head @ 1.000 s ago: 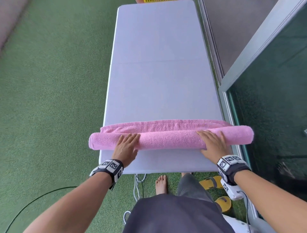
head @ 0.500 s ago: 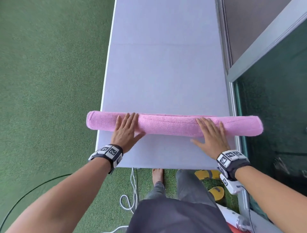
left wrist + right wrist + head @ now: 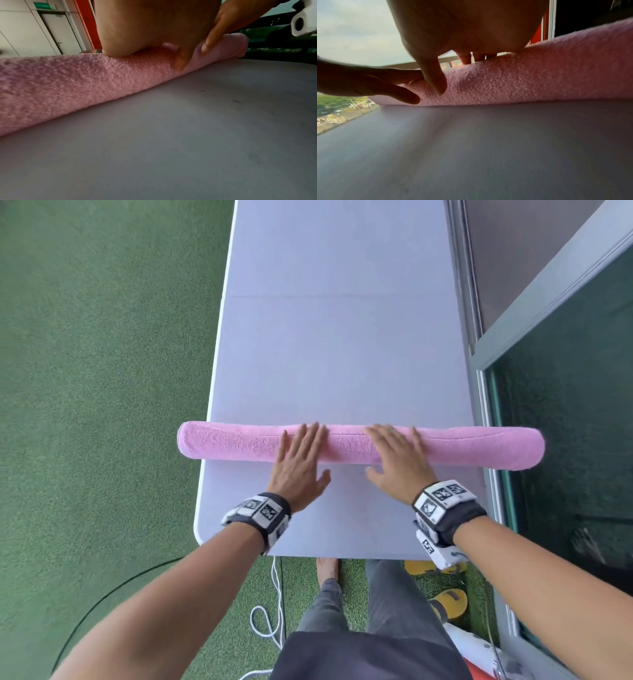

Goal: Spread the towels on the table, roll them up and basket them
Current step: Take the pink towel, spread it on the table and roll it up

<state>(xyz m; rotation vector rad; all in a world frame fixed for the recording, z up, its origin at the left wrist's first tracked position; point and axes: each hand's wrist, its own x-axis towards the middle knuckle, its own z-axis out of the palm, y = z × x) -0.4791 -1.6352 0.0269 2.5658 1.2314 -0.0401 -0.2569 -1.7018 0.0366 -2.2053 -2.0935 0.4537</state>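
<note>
No readable text; green door sign (image 3: 44,5) too blurred.

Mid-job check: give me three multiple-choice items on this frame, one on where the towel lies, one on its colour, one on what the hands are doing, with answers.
1. Where does the rolled towel lie?
A. across the table, both ends past its side edges
B. on the grass
C. in a basket

2. What colour is the towel?
A. white
B. pink
C. yellow

3. How are the hands on the towel?
A. both lifted clear
B. fists gripping its ends
C. flat, fingers straight, pressing on top

Answers:
1 A, the roll overhangs both long edges in the head view.
2 B, pink in every view.
3 C, the left hand and right hand lie with fingers extended over the roll.
</note>
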